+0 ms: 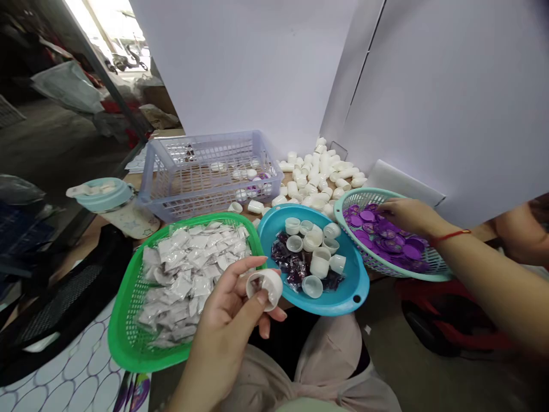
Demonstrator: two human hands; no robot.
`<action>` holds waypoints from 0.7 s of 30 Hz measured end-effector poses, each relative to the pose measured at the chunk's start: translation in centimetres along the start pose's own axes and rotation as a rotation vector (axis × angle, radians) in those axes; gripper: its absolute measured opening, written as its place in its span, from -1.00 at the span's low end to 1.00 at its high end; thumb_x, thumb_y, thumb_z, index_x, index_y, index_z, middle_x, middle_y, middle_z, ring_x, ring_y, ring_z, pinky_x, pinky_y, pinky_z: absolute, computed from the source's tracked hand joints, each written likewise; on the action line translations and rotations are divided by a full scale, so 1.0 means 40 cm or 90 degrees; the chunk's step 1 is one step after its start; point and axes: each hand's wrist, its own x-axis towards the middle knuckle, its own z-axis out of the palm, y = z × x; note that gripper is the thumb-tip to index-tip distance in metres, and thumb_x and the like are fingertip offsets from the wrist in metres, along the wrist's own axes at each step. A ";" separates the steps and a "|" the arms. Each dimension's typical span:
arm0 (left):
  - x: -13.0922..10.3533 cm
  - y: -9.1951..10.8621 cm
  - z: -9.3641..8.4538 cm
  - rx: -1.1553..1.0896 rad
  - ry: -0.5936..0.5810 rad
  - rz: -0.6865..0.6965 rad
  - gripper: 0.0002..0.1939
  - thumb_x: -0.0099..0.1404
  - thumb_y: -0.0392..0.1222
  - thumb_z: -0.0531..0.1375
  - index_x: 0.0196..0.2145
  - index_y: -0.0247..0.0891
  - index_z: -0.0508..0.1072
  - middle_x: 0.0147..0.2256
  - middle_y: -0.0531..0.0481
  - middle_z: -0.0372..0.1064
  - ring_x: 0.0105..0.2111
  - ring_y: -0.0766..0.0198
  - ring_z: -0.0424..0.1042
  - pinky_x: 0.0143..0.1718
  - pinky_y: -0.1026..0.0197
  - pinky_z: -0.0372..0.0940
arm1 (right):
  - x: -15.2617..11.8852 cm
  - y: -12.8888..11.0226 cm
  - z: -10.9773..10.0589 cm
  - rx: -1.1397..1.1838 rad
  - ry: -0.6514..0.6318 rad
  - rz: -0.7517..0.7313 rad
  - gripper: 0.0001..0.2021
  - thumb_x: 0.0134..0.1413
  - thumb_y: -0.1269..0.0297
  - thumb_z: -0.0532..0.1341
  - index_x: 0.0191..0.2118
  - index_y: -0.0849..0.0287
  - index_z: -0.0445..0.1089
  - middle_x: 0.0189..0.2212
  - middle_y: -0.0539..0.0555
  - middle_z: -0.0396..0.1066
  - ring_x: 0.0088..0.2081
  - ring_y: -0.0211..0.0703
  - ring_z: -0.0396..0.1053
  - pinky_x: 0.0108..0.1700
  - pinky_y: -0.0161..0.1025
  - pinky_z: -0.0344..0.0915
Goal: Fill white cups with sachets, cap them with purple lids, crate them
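My left hand [235, 315] holds a white cup [265, 289] between thumb and fingers, its open mouth facing me with something pale inside. To the right, my right hand [405, 216] reaches into a pale green basket [429, 277] of purple discs [388, 240]; its fingertips are among the discs, and what they hold is hidden. Between the hands, a blue basin [338, 306] contains white cups [319, 263] and dark small packets [295, 269]. Left of my left hand, a green basket [115, 326] is filled with white sealed packets [184, 280].
A clear plastic crate [210, 203] with some white and purple pieces stands behind the green basket. White capsules [319, 171] are heaped beside it. A tumbler [128, 212] and a black bag [72, 297] are at the left. White panels [257, 68] rise behind.
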 end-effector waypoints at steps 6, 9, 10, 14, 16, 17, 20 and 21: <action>0.014 -0.023 0.019 -0.011 -0.057 0.008 -0.74 0.26 -0.11 0.47 -0.12 -0.13 0.59 -0.08 -0.10 0.67 -0.41 0.26 0.65 -0.49 0.40 0.45 | -0.193 -0.282 0.064 0.266 -0.167 -0.142 -0.71 0.31 0.41 0.35 0.06 -0.07 0.56 -0.15 0.08 0.60 -0.14 -0.05 0.61 -0.10 -0.14 0.54; 0.009 -0.025 0.039 0.002 -0.061 0.029 -0.77 0.26 -0.11 0.48 -0.14 -0.14 0.63 -0.14 -0.07 0.68 -0.45 0.32 0.60 -0.49 0.42 0.46 | -0.312 -0.427 0.158 0.364 -0.191 -0.186 -0.66 0.28 0.38 0.39 0.10 -0.12 0.57 -0.27 0.02 0.53 -0.25 -0.16 0.52 -0.18 -0.22 0.52; 0.006 -0.025 0.044 0.008 -0.053 0.036 -0.77 0.25 -0.11 0.49 -0.15 -0.14 0.66 -0.16 -0.06 0.68 -0.46 0.35 0.57 -0.49 0.43 0.46 | -0.338 -0.454 0.191 0.396 -0.156 -0.163 -0.66 0.29 0.36 0.39 0.11 -0.13 0.57 -0.28 0.02 0.50 -0.26 -0.18 0.49 -0.21 -0.25 0.51; -0.008 -0.031 0.034 0.001 -0.072 0.014 -0.65 0.26 -0.11 0.49 0.01 -0.06 0.70 -0.08 -0.10 0.68 -0.28 0.27 0.63 -0.27 0.38 0.55 | -0.374 -0.471 0.292 0.502 -0.072 -0.014 -0.71 0.30 0.26 0.39 0.10 -0.14 0.60 -0.24 0.03 0.45 -0.25 -0.19 0.45 -0.23 -0.30 0.49; -0.017 -0.035 0.018 -0.017 -0.124 -0.008 -0.53 0.29 -0.12 0.47 0.16 0.06 0.63 0.09 -0.09 0.62 -0.12 0.20 0.65 -0.07 0.28 0.56 | -0.373 -0.457 0.315 0.549 -0.088 0.045 -0.72 0.31 0.21 0.39 0.10 -0.13 0.61 -0.21 0.05 0.46 -0.22 -0.18 0.46 -0.19 -0.29 0.50; -0.020 -0.037 0.010 -0.022 -0.138 -0.013 -0.50 0.31 -0.13 0.46 0.18 0.11 0.61 0.15 -0.08 0.58 -0.09 0.19 0.65 -0.04 0.26 0.56 | -0.372 -0.452 0.321 0.572 -0.107 0.063 -0.73 0.31 0.18 0.38 0.10 -0.13 0.62 -0.19 0.06 0.47 -0.19 -0.17 0.47 -0.17 -0.28 0.51; -0.023 -0.041 -0.011 -0.006 -0.126 -0.001 -0.52 0.30 -0.13 0.47 0.16 0.18 0.61 0.10 -0.05 0.60 -0.18 0.23 0.65 -0.15 0.29 0.57 | -0.375 -0.451 0.329 0.633 -0.182 0.084 -0.68 0.31 0.06 0.37 0.13 -0.09 0.63 -0.14 0.10 0.45 -0.14 -0.11 0.47 -0.13 -0.24 0.52; -0.021 -0.042 -0.017 0.011 -0.119 0.023 -0.52 0.30 -0.13 0.47 0.15 0.19 0.62 0.02 -0.05 0.63 -0.20 0.24 0.64 -0.18 0.29 0.56 | -0.378 -0.456 0.329 0.657 -0.215 0.100 -0.66 0.32 0.03 0.35 0.14 -0.07 0.62 -0.13 0.12 0.45 -0.13 -0.10 0.47 -0.12 -0.23 0.52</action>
